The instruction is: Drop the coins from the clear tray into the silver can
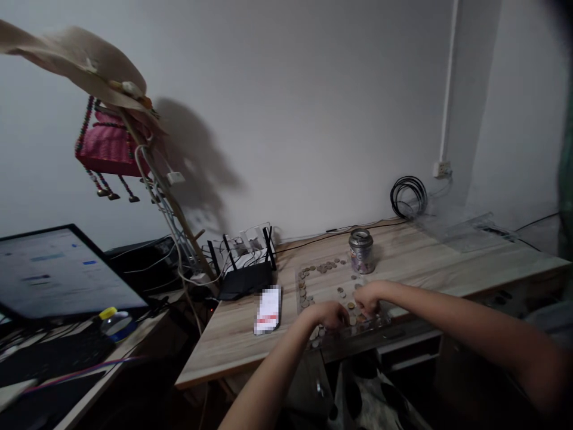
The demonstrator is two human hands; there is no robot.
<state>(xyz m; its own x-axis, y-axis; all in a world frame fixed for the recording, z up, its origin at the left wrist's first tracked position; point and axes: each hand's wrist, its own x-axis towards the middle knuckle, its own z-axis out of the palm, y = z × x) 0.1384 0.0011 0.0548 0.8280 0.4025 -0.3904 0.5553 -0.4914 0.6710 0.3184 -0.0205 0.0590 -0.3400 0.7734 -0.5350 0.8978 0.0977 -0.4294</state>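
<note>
Both my hands rest on a clear tray point(299, 280) strewn with several coins point(323, 267) near the front edge of a wooden desk point(233, 340). My left hand point(330, 314) is curled over coins at the tray's front left. My right hand point(367, 298) is pinched down among coins close beside it. What either set of fingers holds is too small to make out. A metal can point(361, 251) stands upright just behind the tray.
A phone point(268, 309) lies left of the tray, a black router point(245, 276) behind it. A coiled cable point(408, 196) and clear plastic sheet point(465, 230) sit at the back right. A monitor point(58, 272), keyboard and small bottle point(115, 322) occupy the left desk; a hat point(76, 60) and pink bag hang above.
</note>
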